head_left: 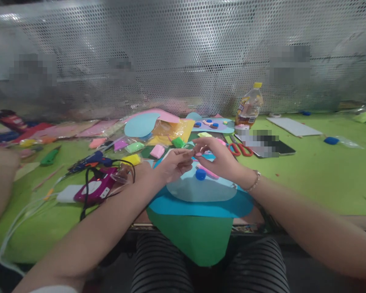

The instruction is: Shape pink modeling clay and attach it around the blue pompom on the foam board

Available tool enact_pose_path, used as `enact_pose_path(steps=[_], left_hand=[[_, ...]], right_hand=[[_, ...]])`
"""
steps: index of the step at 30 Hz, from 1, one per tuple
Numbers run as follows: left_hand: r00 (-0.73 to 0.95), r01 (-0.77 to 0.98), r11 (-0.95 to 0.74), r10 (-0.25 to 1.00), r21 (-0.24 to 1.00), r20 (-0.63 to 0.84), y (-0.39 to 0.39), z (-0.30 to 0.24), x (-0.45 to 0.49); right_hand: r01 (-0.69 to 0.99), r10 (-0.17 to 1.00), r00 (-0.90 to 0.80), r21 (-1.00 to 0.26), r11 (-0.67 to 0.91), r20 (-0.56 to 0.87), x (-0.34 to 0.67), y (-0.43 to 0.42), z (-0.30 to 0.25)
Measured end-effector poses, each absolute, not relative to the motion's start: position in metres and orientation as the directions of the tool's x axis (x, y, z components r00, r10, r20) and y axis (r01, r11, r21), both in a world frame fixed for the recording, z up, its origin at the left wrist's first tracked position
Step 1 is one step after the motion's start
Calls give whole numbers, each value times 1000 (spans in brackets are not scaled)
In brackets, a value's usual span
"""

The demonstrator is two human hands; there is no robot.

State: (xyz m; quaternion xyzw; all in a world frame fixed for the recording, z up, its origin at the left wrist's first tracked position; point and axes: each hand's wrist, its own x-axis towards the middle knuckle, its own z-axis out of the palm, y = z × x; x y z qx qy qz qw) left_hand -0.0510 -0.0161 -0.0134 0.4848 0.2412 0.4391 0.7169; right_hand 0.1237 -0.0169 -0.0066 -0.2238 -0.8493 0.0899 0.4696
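My left hand (177, 163) is closed, its thumb and fingertips pinched together above the layered paper. Its tips meet those of my right hand (216, 158), which curls in from the other side with a bracelet on its wrist. Whatever is pinched between them is too small to make out; a pinkish bit shows near the right fingers. Beneath lie a light blue paper shape (195, 191), a darker blue sheet (201, 208) and a green sheet (198, 240) hanging over the table edge. A blue clay lump (200, 174) and a pink clay strip (210, 172) rest on the light blue shape.
Left are a glue gun (88, 161), a magenta power strip (99, 188) with cables, and several clay packets (135, 147). Red-handled scissors (240, 149), a phone-like black tablet (274, 145) and a bottle (250, 106) stand right. Another person's arm (0, 183) enters at left.
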Motion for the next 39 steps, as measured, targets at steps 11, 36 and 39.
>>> enact_pose_path(steps=[11, 36, 39], left_hand=[[436, -450, 140, 896, 882, 80, -19, -11, -46], [380, -399, 108, 923, 911, 57, -22, -7, -46], [324, -371, 47, 943, 928, 82, -21, -8, -45]], right_hand=[[9, 621, -323, -654, 757, 715, 117, -22, -6], [231, 568, -327, -519, 823, 755, 121, -19, -7], [348, 525, -347, -413, 842, 777, 122, -19, -6]])
